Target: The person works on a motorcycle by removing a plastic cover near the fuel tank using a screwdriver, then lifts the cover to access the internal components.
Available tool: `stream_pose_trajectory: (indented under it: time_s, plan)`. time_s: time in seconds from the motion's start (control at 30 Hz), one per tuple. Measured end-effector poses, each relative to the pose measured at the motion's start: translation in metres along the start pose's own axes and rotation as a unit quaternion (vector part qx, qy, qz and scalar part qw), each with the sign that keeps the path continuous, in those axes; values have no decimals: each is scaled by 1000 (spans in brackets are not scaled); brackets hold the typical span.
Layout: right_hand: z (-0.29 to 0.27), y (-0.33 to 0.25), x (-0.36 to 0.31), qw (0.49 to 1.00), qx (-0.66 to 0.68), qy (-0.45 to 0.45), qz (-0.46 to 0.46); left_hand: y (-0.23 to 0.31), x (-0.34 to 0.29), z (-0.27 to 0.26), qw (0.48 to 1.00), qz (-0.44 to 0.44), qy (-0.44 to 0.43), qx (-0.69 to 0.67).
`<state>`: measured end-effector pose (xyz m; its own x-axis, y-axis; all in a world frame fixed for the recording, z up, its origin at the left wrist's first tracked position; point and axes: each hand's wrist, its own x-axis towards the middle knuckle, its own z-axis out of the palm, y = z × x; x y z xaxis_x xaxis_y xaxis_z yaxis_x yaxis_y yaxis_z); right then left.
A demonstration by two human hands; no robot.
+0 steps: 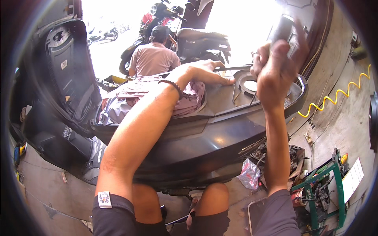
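One dark, glossy scooter body [185, 151] above concrete workshop floor [334, 129].
Left hand [208, 71]: thumb spread from fingers, over body. Right hand [275, 65]: raised, blurred; cannot tell finger closure.

Coiled hose [336, 101] (bright yellow), 1 green metal frame [339, 184], crumpled plastic bag [249, 174]

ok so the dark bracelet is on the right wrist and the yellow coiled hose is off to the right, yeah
Not quite: the head view shows the dark bracelet on the left wrist, above the left hand. The yellow coiled hose is off to the right.
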<state>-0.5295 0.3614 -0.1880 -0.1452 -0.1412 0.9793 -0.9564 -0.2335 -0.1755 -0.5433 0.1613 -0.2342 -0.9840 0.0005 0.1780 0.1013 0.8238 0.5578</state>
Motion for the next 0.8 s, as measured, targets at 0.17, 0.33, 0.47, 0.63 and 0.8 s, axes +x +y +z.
stream_pose_trajectory:
  time_s: [0.17, 0.33, 0.47, 0.63, 0.8]
  plan:
    - [10, 56, 10, 988, -104, -79, 87, -2, 4, 4, 1000, 10, 2, 20]
    - [4, 122, 7, 988, -47, -125, 76, -4, -1, 2, 1000, 8, 2, 25]
    - [-8, 143, 8, 972, -127, -197, 18, 2, -3, 6, 997, 73, 13, 18]
    - [-18, 117, -36, 929, -97, -293, 202, 21, -17, -2, 992, 95, -55, 58]
    - [-40, 23, 10, 950, 17, 100, 294, 19, -23, -5, 991, 125, -41, 14]
